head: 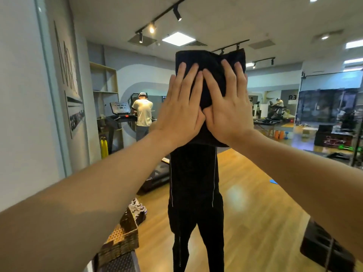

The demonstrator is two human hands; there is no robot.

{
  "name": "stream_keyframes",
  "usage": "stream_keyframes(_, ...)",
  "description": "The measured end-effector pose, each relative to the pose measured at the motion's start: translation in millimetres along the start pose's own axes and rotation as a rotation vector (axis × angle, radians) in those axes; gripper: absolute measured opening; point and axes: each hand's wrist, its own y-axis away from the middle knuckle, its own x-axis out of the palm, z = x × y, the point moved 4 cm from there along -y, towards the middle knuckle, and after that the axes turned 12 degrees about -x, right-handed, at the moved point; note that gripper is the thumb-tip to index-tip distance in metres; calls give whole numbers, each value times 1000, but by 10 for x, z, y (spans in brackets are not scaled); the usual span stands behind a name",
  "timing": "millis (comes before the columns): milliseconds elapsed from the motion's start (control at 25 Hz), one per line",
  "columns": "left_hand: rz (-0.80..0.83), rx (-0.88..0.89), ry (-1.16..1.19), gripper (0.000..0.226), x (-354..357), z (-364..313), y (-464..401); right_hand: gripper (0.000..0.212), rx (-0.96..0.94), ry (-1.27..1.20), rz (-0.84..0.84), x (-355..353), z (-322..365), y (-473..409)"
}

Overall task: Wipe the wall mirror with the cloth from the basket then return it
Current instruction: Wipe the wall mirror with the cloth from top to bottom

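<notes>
A black cloth (pixel 210 59) lies flat against the wall mirror (pixel 255 173), high up at the centre of the head view. My left hand (pixel 180 107) presses on its left half with straight fingers. Beside it, my right hand (pixel 227 107) presses on the right half, fingers spread and straight. The two thumbs meet at the cloth's middle. The mirror fills most of the view and reflects a gym room and my own dark-clothed body below the cloth. The basket cannot be picked out for certain.
The mirror's left edge (pixel 53 91) meets a grey wall (pixel 19 95). A patterned woven object (pixel 121 238) sits low at the left, with shoes (pixel 137 207) beyond it. A dark box (pixel 326 250) shows at the lower right. A person at a treadmill (pixel 142 112) appears in the reflection.
</notes>
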Motion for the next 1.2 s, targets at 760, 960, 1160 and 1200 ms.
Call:
stream_keyframes(760,114,-117,-63,73,250,274,1479,66,-167,-134,20,360,847,1022)
stream_keyframes(960,131,-53,-71,74,514,-665,1187,68,-130,-53,76,35,-65,1418)
stream_keyframes(1160,101,14,-51,70,657,-1409,503,65,-53,2,93,-341,-953,1366)
stream_keyframes(1200,92,14,-49,70,653,-1502,322,65,-38,6,91,-408,-1112,1271)
